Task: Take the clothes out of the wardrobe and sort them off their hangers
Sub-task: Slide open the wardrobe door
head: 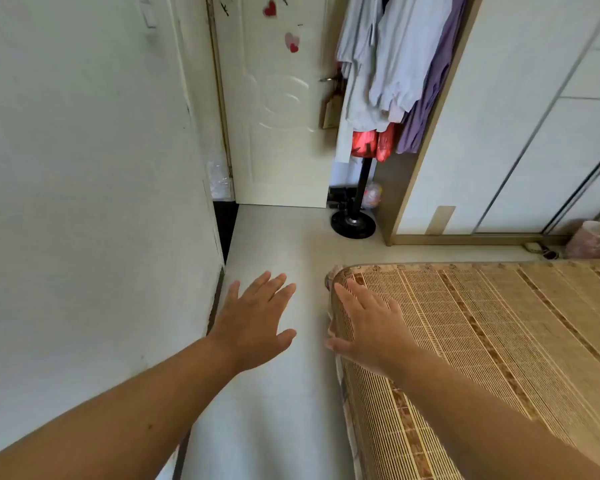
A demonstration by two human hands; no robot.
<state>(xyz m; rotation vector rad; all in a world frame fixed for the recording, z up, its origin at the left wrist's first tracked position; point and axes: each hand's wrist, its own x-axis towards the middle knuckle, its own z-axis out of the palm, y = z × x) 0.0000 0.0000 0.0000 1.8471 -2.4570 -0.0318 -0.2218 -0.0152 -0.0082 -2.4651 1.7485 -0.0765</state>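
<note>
Both my arms reach forward with fingers spread and nothing in them. My left hand (pixel 253 320) hovers over the pale floor, and my right hand (pixel 368 323) is over the near corner of the bed's bamboo mat (pixel 482 334). Far ahead, pale grey and white garments (pixel 388 57) and a purple garment (pixel 433 81) hang on a black floor stand (pixel 354 220). Red cloth (pixel 374 142) shows beneath them. The wardrobe (pixel 499 133), with white sliding doors and a wooden frame, stands just right of the hanging clothes.
A white wall (pixel 84 168) runs along my left. A white door (pixel 278 116) with heart stickers is shut at the back. A narrow strip of floor lies between wall and bed. A pink bin (pixel 593 239) stands by the wardrobe's base at far right.
</note>
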